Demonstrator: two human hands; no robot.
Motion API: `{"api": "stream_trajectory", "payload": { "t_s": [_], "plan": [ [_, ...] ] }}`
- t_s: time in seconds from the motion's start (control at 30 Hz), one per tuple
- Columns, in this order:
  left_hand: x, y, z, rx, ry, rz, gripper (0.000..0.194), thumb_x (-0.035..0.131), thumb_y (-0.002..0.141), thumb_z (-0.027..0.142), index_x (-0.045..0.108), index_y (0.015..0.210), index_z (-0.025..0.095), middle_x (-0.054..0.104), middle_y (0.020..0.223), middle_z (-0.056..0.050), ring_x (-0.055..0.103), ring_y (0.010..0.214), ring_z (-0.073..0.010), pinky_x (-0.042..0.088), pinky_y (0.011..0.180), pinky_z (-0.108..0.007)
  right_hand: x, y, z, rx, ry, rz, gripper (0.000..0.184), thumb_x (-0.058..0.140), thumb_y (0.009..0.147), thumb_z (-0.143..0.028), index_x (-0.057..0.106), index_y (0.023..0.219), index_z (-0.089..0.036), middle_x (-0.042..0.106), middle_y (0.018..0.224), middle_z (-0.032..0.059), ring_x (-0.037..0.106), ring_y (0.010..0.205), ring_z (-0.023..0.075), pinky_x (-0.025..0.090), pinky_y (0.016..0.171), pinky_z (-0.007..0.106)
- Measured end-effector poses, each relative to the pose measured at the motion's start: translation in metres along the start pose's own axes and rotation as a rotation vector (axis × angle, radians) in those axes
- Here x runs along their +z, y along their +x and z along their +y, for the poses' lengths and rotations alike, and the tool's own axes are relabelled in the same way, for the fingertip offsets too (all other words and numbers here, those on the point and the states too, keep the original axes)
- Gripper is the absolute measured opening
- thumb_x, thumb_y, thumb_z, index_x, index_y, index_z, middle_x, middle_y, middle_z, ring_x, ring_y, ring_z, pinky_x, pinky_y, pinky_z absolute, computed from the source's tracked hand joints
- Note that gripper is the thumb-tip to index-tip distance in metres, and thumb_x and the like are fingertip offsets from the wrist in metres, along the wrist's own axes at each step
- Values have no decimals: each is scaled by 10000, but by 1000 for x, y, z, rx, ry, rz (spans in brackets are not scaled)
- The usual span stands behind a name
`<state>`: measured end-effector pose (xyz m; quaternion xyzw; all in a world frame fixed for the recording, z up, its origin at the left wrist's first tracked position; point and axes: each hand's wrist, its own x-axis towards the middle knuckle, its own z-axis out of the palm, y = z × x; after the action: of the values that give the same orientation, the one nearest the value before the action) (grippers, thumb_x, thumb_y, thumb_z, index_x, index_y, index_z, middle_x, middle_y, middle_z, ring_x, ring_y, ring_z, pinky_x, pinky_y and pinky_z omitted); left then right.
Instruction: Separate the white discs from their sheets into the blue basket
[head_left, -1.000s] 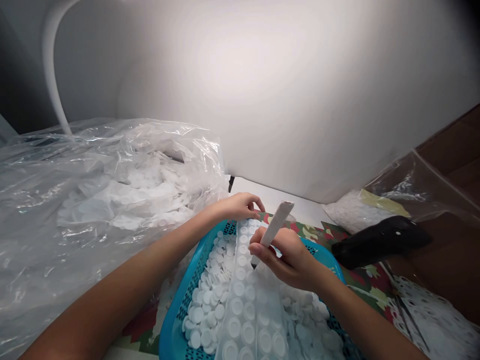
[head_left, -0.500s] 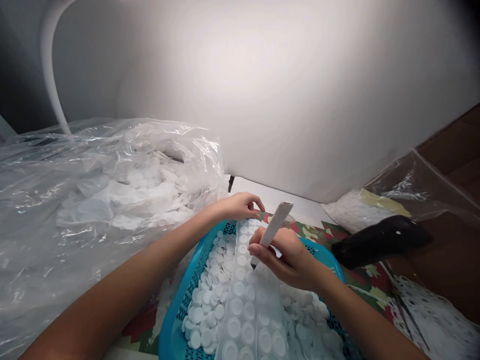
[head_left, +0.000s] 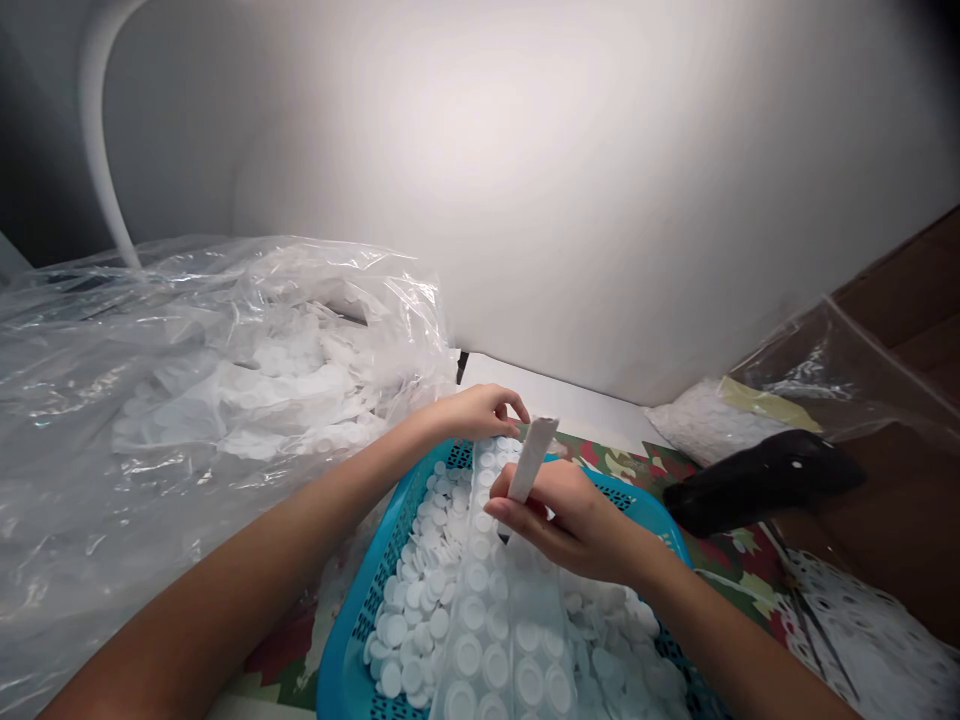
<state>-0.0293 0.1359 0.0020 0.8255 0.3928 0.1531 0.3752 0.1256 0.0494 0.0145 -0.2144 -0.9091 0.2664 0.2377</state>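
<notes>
A blue plastic basket point(head_left: 351, 640) holds several loose white round discs point(head_left: 409, 610). A clear strip sheet of white discs point(head_left: 499, 650) lies over the basket from front to back. My left hand point(head_left: 480, 412) pinches the far end of that sheet, fingers closed. My right hand point(head_left: 574, 525) is closed on a white stick-like tool point(head_left: 531, 458), which points up and away, its lower end pressed on the sheet.
A big clear plastic bag of white sheets point(head_left: 202, 400) fills the left. A black tool point(head_left: 757, 480) lies at the right beside a smaller bag of white discs point(head_left: 720, 415). Punched white sheets point(head_left: 855, 640) lie at lower right. A white wall stands behind.
My right hand has shifted slightly left and down, and the white tool has tilted more upright. My left hand has stayed in place.
</notes>
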Motion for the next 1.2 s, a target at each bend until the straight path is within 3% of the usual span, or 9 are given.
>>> {"api": "stream_trajectory", "payload": {
  "t_s": [0.23, 0.47, 0.8, 0.93, 1.2],
  "plan": [
    [0, -1, 0, 2, -5, -8, 285, 546, 791, 261, 608, 1048, 154, 612, 778, -32, 530, 655, -128, 394, 601, -235, 0, -1, 0, -12, 22, 35, 211, 465, 937, -267, 511, 760, -162, 481, 614, -28, 374, 520, 62, 310, 485, 203],
    [3, 4, -9, 2, 0, 3, 282, 526, 791, 281, 612, 1042, 187, 589, 758, -22, 506, 640, -123, 357, 544, -224, 1, 1, 0, 127, -64, -212, 308, 406, 961, -332, 427, 698, -174, 407, 594, -41, 355, 532, 73, 290, 514, 232],
    [3, 2, -6, -8, -1, 8, 285, 522, 779, 268, 612, 1038, 188, 583, 757, -21, 494, 639, -126, 346, 543, -235, 0, 1, 0, 195, -127, -288, 327, 393, 966, -352, 371, 689, -182, 412, 599, -50, 347, 533, 65, 271, 514, 227],
    [3, 3, -7, -10, -10, 11, 292, 532, 781, 282, 613, 1041, 180, 587, 750, -21, 493, 631, -123, 345, 544, -231, 0, 1, 0, 159, -74, -225, 305, 414, 960, -332, 398, 697, -179, 399, 597, -50, 335, 534, 64, 278, 515, 224],
    [3, 2, -5, 3, -26, 28, 269, 559, 764, 265, 628, 1007, 173, 566, 716, -5, 482, 615, -116, 349, 546, -222, -3, -4, -1, -4, 152, 126, 212, 457, 935, -259, 506, 749, -172, 455, 626, -32, 369, 554, 70, 325, 527, 220]
  ]
}}
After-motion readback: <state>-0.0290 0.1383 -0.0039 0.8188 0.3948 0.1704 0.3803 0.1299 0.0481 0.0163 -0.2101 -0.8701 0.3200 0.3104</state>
